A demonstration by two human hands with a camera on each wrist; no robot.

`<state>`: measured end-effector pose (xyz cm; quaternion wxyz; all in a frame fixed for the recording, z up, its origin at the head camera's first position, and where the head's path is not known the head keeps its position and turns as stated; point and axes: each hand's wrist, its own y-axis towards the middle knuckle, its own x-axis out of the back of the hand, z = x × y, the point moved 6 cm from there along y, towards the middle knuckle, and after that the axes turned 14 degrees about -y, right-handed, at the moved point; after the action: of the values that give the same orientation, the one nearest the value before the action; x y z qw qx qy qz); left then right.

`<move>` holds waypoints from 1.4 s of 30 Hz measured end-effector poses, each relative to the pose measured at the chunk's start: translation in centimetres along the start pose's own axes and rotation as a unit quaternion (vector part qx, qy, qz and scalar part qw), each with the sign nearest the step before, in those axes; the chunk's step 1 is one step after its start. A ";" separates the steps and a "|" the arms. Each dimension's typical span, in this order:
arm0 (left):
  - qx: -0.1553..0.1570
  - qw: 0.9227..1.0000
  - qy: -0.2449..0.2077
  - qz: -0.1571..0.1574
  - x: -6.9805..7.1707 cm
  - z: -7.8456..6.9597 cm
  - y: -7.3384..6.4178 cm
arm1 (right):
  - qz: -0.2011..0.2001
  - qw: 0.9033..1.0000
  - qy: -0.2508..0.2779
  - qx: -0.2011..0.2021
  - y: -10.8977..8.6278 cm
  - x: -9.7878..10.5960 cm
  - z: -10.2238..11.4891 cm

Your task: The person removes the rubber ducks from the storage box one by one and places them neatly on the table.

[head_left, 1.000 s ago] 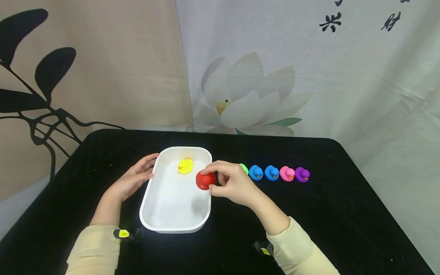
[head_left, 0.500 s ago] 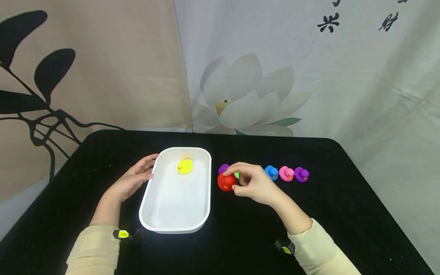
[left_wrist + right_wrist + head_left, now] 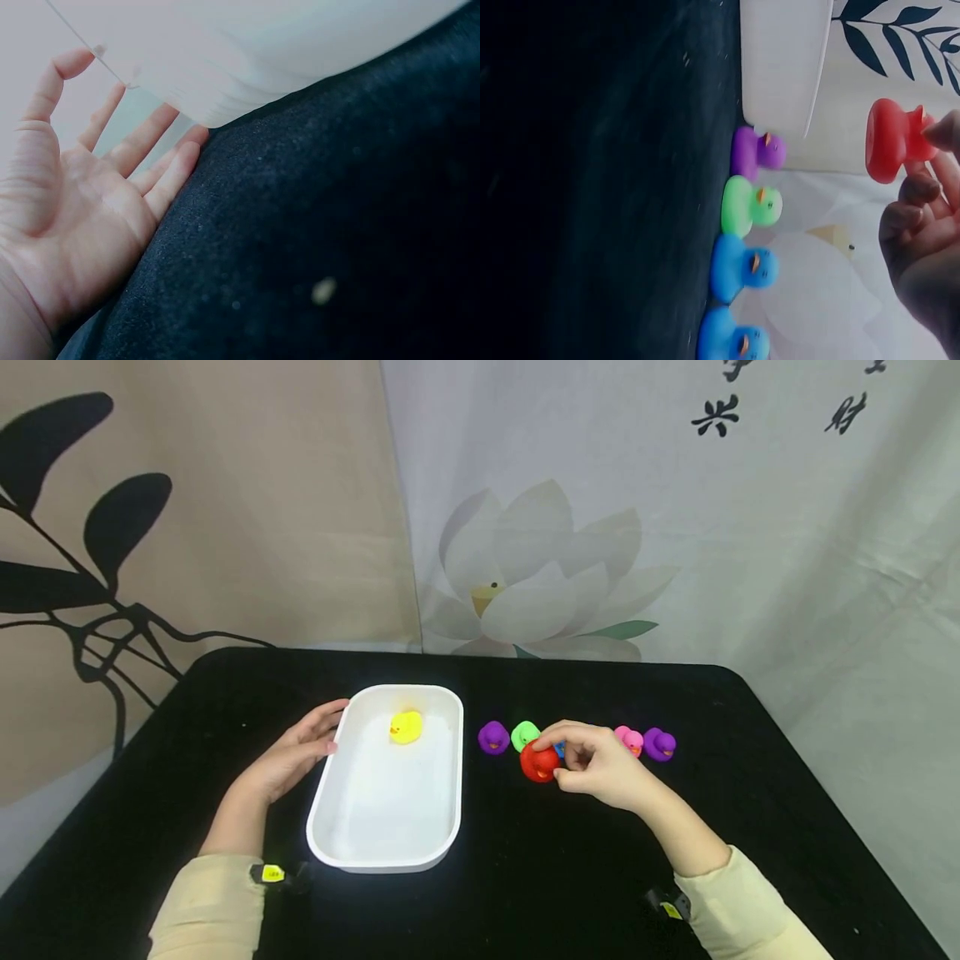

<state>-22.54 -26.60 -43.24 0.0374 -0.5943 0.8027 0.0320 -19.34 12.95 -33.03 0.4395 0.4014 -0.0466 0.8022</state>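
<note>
My right hand [image 3: 611, 770] pinches a red rubber duck [image 3: 540, 763] between thumb and fingertips, held above the tabletop in front of the duck row; the right wrist view shows this red duck [image 3: 889, 140] in the air. My left hand [image 3: 288, 753] rests against the left side of a white tray [image 3: 382, 810], fingers extended along its wall. Inside the tray, towards its far end, sits a yellow rubber duck [image 3: 406, 727]. In the left wrist view the fingers of the left hand [image 3: 90, 202] touch the tray's side.
Right of the tray runs a row of rubber ducks: purple [image 3: 493, 738], green [image 3: 525, 735], two blue ones [image 3: 742, 270], pink [image 3: 632, 741] and another purple duck [image 3: 660, 744]. My right hand partly hides the row. A black cloth [image 3: 570, 877] covers the table; a printed curtain [image 3: 555, 560] hangs behind.
My right hand has carried the red duck rightwards, from over the tray's right rim to in front of the duck row. The left hand and the tray have stayed put.
</note>
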 end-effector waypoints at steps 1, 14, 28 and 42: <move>0.000 1.000 0.000 0.000 0.0 0.0 0.0 | 0.004 1.000 0.002 -0.001 -0.2 0.1 -0.5; -0.003 1.000 0.003 -0.001 -0.3 -0.2 -0.1 | 0.010 1.000 -0.020 -0.019 -2.6 3.2 -3.9; -0.004 1.000 0.003 -0.006 0.0 0.0 0.0 | -0.025 0.998 -0.053 -0.025 -4.5 7.6 -6.0; -0.003 1.000 0.005 -0.006 0.0 0.1 0.1 | -0.033 0.991 -0.105 -0.080 -6.1 10.8 -9.1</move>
<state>-22.64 -26.60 -43.36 0.0317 -0.5990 0.7995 0.0310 -23.43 27.74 -33.44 0.4892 0.4480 -0.1433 0.7345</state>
